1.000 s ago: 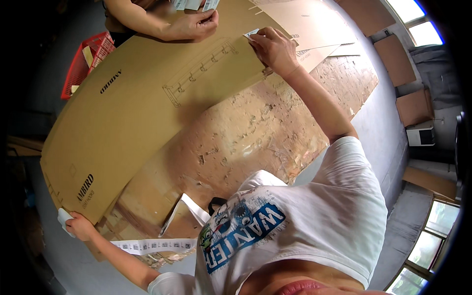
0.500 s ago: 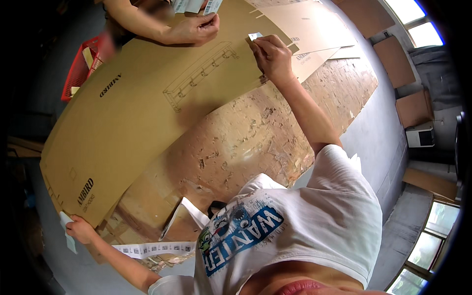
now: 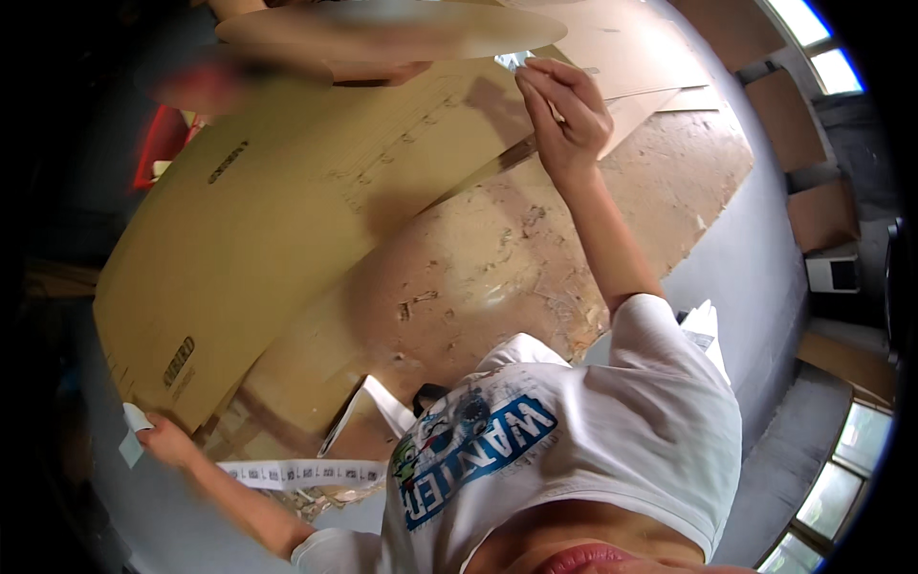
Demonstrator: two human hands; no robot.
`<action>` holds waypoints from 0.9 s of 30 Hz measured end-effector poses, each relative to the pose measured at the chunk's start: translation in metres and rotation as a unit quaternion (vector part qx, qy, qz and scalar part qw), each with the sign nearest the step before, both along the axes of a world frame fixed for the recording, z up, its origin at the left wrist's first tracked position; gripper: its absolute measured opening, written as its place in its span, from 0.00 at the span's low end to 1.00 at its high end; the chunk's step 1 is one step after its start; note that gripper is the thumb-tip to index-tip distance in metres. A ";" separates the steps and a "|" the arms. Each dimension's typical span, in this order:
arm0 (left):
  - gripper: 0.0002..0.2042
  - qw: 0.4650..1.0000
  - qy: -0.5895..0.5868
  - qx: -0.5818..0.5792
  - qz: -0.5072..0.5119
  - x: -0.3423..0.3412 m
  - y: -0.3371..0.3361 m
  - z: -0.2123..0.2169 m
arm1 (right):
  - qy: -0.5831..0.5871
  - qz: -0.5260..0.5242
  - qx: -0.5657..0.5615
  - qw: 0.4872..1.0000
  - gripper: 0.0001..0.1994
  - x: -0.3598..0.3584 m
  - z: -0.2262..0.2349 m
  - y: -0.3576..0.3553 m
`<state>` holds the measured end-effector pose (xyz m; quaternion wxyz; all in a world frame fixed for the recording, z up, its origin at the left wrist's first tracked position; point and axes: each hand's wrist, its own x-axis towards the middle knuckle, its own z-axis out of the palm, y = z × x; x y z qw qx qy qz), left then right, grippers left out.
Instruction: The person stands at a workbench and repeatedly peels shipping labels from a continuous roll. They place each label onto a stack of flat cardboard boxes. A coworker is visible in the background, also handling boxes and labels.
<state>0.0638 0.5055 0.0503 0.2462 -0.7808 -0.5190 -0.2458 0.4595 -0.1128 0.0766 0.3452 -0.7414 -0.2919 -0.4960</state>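
Note:
A large flat brown cardboard sheet (image 3: 268,258), printed with dark lettering and a line drawing, lies over the table in front of me. My right hand (image 3: 571,113) is above the sheet's far right end, thumb and fingers pinched on a small pale label (image 3: 513,60). Down at the near left corner of the sheet, my left hand (image 3: 170,442) is closed on a piece of white label paper (image 3: 134,432) that hangs beyond the table edge. A co-worker's blurred arm (image 3: 373,69) reaches across the far side of the sheet.
Beneath the cardboard is a worn, scuffed wooden table (image 3: 478,277). A strip of printed labels (image 3: 296,473) lies along its near edge, by a folded white paper (image 3: 382,409). More cardboard sheets (image 3: 631,48) lie at the far right. A red basket (image 3: 158,143) stands at the far left.
My right hand has moved a little right and up with the label. The co-worker's arm has swept across the far side and blurred. My left hand has shifted slightly with the view.

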 end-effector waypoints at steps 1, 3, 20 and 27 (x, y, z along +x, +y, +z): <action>0.18 0.958 -0.225 -0.080 -0.158 0.017 -0.025 0.014 | -0.024 0.016 -0.035 0.999 0.08 -0.015 0.013 0.005; 0.15 0.745 -0.516 -0.329 -0.267 0.019 -0.076 0.043 | -0.067 0.077 -0.096 0.990 0.09 -0.044 0.035 0.021; 0.14 0.347 -0.563 -0.672 -0.335 0.109 -0.418 0.067 | -0.068 0.351 -0.231 0.905 0.18 -0.166 0.053 0.065; 0.16 0.522 -0.426 -0.636 -0.376 0.120 -0.414 0.062 | 0.311 0.325 -0.124 0.884 0.31 -0.178 0.074 0.028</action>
